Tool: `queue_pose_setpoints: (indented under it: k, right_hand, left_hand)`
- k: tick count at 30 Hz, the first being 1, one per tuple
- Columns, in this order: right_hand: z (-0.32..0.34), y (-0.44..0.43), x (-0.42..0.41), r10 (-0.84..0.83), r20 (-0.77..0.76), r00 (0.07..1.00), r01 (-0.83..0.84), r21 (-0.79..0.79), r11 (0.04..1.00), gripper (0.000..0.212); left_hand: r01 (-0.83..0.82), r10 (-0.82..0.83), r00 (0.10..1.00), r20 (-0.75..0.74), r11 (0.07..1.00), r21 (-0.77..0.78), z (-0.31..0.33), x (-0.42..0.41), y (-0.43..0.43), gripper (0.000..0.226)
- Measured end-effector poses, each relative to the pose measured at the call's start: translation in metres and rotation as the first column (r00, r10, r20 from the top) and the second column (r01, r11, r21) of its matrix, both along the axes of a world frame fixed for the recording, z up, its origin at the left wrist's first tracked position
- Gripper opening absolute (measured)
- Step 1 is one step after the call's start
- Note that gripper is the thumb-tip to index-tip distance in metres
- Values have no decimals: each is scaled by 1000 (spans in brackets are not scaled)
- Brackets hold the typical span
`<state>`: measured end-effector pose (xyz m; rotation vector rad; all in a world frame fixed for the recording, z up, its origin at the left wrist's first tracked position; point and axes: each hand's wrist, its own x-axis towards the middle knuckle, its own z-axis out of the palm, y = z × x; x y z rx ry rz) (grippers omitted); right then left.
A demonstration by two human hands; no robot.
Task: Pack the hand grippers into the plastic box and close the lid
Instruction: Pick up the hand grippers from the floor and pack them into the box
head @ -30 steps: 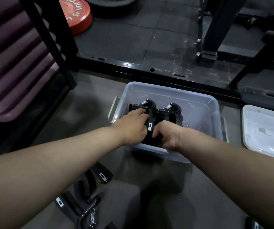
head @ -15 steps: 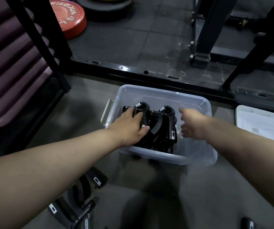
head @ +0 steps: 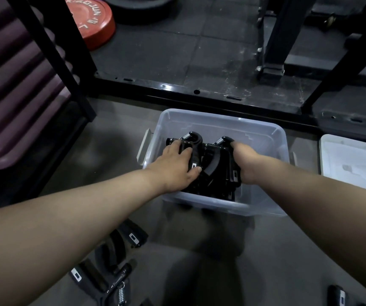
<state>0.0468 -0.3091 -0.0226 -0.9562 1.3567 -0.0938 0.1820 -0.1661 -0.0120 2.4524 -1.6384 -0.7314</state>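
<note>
Head view: black spring grippers (head: 213, 161) stacked in box (head: 219, 117), left part; left hand (head: 175, 164) spread flat on them, right hand (head: 245, 161) against stack, fingers hidden, grip unclear. Open room at box's right wall.

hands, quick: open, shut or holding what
Left hand: open, fingers flat on the grippers in the box.
Right hand: fingers curled round the grippers' right side, gripping them.
</note>
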Motion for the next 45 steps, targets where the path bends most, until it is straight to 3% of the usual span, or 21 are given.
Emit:
queue_pose_setpoints:
  k: [5, 7, 11, 16, 19, 22, 24, 26, 29, 31, 33, 35, 37, 40, 43, 45]
  right_hand:
    - [-12, -5, -9, -12, 81, 997, 3, 108, 994, 61]
    - [-16, -7, -15, -67, 35, 997, 61, 143, 988, 71]
    - [-23, 3, -17, 5, 30, 1000, -11, 181, 983, 87]
    - [-19, 3, -13, -11, 41, 999, 5, 156, 988, 64]
    - [-21, 5, -10, 9, 77, 997, -18, 113, 993, 72]
    - [-24, 3, -13, -1, -32, 999, 3, 53, 999, 70]
    - [-18, 2, -12, 78, -84, 993, -77, 7, 997, 69]
    - [-18, 3, -11, 160, -158, 974, -179, -118, 977, 72]
    - [-17, 14, -15, 322, -292, 901, -409, -321, 854, 86]
    - [-22, 19, -19, 382, -372, 846, -503, -317, 804, 106]
    - [-26, 25, -19, 340, -401, 851, -485, -349, 802, 114]
    - [-9, 41, -12, 262, -495, 828, -504, -454, 735, 98]
    - [4, 58, -13, 227, -586, 778, -606, -606, 515, 76]
    - [14, 92, -24, 385, -599, 702, -695, -693, 188, 62]
    - [16, 112, -28, 477, -661, 579, -749, -662, -8, 56]
    - [17, 115, -23, 497, -679, 540, -765, -643, -47, 56]
  left_hand:
    - [1, -1, 1000, -8, 1000, 5, -1, 2, 0, 69]
    - [-1, 1, 1000, -6, 1000, -1, -1, 2, 0, 66]
    - [-4, 4, 1000, -21, 1000, 18, 2, -1, 0, 62]
    - [-92, 90, 995, 47, 995, 43, 5, -5, 1, 53]
    - [-68, 65, 997, 33, 994, 87, 2, -6, -1, 60]
    - [-46, 46, 999, 1, 994, 102, 2, -3, -2, 56]
    - [-25, 20, 999, 47, 994, 111, 4, -1, 0, 50]
    - [35, -38, 992, 124, 999, 27, 9, 0, 5, 40]
    - [248, -148, 942, 302, 911, -328, 8, 8, 17, 33]
    - [269, -118, 924, 364, 878, -396, 3, 20, 29, 47]
    - [116, -28, 971, 237, 922, -370, -1, 32, 39, 55]
    - [-1, 19, 999, 48, 932, -363, 1, 35, 42, 60]
    - [-59, 46, 998, -44, 928, -369, 5, 33, 42, 63]
    - [-190, 135, 974, -184, 926, -327, 8, 30, 43, 70]
    - [-257, 202, 953, -225, 934, -250, 13, 29, 43, 76]
    - [-234, 183, 959, -217, 941, -243, 14, 30, 43, 78]
